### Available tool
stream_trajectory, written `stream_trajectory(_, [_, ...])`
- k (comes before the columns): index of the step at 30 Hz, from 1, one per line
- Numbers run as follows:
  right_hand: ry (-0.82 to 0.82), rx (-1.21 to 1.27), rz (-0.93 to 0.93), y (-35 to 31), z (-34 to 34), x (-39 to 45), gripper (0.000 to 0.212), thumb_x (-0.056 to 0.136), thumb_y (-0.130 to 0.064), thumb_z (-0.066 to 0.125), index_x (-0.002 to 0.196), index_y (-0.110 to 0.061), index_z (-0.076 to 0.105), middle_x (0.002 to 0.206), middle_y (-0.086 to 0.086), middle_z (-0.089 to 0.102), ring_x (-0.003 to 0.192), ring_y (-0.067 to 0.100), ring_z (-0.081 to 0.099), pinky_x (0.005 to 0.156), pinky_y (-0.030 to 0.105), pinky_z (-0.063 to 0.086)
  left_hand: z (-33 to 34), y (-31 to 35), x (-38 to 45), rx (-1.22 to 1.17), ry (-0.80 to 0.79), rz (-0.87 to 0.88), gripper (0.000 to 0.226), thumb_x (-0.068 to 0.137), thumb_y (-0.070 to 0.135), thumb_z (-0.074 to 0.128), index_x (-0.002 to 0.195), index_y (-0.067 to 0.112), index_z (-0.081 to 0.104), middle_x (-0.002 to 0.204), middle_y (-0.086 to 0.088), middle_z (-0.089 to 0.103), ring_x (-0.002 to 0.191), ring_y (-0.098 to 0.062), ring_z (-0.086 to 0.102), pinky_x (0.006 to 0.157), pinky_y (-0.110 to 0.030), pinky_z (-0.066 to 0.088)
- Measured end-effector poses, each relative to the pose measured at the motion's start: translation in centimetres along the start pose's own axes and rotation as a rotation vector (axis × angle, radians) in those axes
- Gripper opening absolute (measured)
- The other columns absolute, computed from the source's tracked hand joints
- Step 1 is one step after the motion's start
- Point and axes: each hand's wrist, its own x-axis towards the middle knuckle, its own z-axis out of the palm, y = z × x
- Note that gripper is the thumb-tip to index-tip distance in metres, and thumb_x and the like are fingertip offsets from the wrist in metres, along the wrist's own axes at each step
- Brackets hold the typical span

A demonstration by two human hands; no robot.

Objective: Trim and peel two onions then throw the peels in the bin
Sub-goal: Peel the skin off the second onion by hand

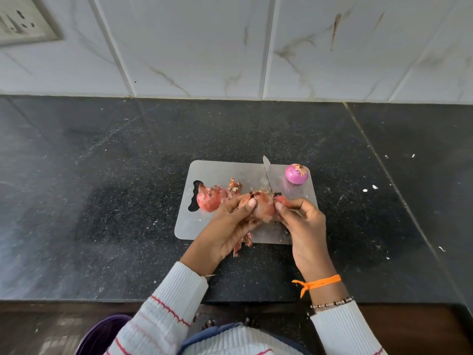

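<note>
Two hands met over the near edge of the steel cutting board (204, 226). Left hand (225, 226) cupped the second onion (261, 207) from the left, thumb on its skin; right hand (304, 226) pinched a loose strip of peel (282, 200) at the onion's right side, so the pull would likely run rightward, away from the left palm. Its root end pointed away from the person. Dry, papery pink skin covered it, flaking. Beyond, a pile of peels (210, 198) sat left, the knife (267, 172) lay pointing away, and the peeled onion (296, 173), glossy purple, rested at the far right corner.
</note>
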Motion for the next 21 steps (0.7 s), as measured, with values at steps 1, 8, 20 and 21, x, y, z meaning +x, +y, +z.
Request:
stream_trajectory(1, [0.028,-0.085,-0.025,0.1,-0.2,0.1,0.006,0.078,-0.008,0.071,0.083,-0.008,0.067,0.084,0.011,0.070,0.079,0.019,0.066,0.074,0.034,0.055,0.0,0.0,0.1,-0.037,0.006,-0.007,0.026,0.081,0.010,0.056,0.105,-0.001,0.058,0.094,-0.016,0.068,0.079,-0.018,0.070,0.066,-0.027,0.059])
stream_trajectory(8, [0.052,-0.592,-0.296,1.0,-0.1,0.3,0.018,0.077,0.002,0.068,0.079,-0.014,0.061,0.075,-0.002,0.063,0.068,0.000,0.060,0.060,0.007,0.043,0.1,0.7,0.1,-0.171,0.072,0.001,0.017,0.084,0.012,0.052,0.092,-0.001,0.060,0.081,-0.015,0.072,0.074,-0.021,0.071,0.068,-0.032,0.056])
stream_trajectory(20, [-0.160,-0.303,-0.356,-0.6,0.9,-0.2,0.022,0.084,-0.008,0.066,0.104,-0.017,0.065,0.109,0.001,0.064,0.107,0.012,0.061,0.089,0.023,0.051,0.1,0.4,0.1,0.021,0.129,0.018,0.035,0.089,0.029,0.049,0.106,0.000,0.056,0.096,-0.012,0.067,0.081,-0.015,0.069,0.058,-0.021,0.058])
stream_trajectory(21, [-0.202,-0.297,-0.355,-0.6,1.1,-0.3,0.025,0.081,-0.011,0.070,0.104,-0.020,0.065,0.110,-0.001,0.063,0.108,0.013,0.061,0.089,0.024,0.051,0.1,0.3,0.2,0.043,0.120,0.024,0.041,0.090,0.036,0.044,0.107,0.002,0.057,0.098,-0.013,0.068,0.086,-0.016,0.068,0.060,-0.021,0.058])
